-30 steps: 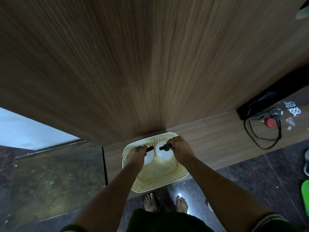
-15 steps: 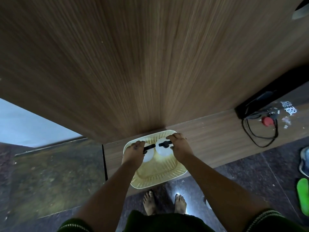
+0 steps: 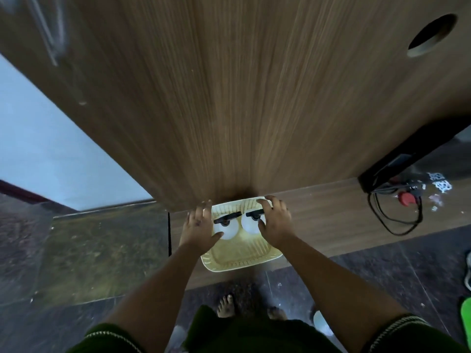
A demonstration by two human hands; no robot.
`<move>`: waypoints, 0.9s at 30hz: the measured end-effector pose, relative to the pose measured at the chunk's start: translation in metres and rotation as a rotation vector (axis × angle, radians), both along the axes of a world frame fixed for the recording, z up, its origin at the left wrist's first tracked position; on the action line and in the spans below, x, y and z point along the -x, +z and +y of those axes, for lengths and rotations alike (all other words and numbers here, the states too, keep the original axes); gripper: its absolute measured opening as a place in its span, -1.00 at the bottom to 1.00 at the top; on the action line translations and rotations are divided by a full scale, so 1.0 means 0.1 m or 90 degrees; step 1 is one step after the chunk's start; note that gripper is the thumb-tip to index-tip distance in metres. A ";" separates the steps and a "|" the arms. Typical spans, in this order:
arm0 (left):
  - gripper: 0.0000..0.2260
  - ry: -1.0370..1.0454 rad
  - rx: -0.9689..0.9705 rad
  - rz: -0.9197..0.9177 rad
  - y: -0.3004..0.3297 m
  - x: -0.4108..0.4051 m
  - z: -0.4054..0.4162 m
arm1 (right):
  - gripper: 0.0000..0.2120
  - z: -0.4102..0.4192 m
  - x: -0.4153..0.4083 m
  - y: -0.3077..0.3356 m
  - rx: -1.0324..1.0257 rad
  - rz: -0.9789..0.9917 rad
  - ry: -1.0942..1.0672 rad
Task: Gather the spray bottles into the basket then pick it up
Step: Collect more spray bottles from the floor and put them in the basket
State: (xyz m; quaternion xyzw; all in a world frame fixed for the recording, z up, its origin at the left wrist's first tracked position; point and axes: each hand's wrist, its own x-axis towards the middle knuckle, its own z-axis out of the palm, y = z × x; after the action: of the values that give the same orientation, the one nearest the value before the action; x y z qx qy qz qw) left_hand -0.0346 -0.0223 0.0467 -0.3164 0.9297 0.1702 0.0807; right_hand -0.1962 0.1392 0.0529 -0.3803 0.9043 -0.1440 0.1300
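You have one view only, from the wide-angle camera on your head. It looks steeply down along your body, facing a tall wooden panel (image 3: 254, 98) that fills the upper frame and bends with the lens. Your forearms run up from the bottom edge to the cream basket (image 3: 242, 261) on the low wooden ledge (image 3: 331, 220) at centre. Your bare feet (image 3: 225, 305) on the dark floor (image 3: 382, 271) show directly below.

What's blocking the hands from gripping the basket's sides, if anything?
Nothing visible. The left hand and right hand sit open at the basket sides, both spray bottles already inside. The wooden panel rises just behind the far rim.
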 end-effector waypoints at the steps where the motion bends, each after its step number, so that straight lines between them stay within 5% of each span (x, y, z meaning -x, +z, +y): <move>1: -0.14 0.015 0.015 0.008 0.06 -0.05 -0.01 | -0.52 0.00 -0.01 0.04 0.003 0.003 0.022; 16: -0.20 0.435 0.097 0.060 0.63 -1.59 1.20 | -0.49 -0.31 -1.00 0.71 0.065 0.057 0.526; 27: -0.19 0.946 0.137 0.063 0.76 -3.86 3.03 | -0.29 -0.08 -3.53 0.67 0.060 0.094 0.885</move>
State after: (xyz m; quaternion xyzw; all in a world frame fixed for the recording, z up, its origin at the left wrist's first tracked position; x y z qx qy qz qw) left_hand 0.3516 0.2802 0.1224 -0.8588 0.4853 0.1021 -0.1289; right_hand 0.1570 0.1310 0.1196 -0.8846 0.4507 -0.0404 0.1133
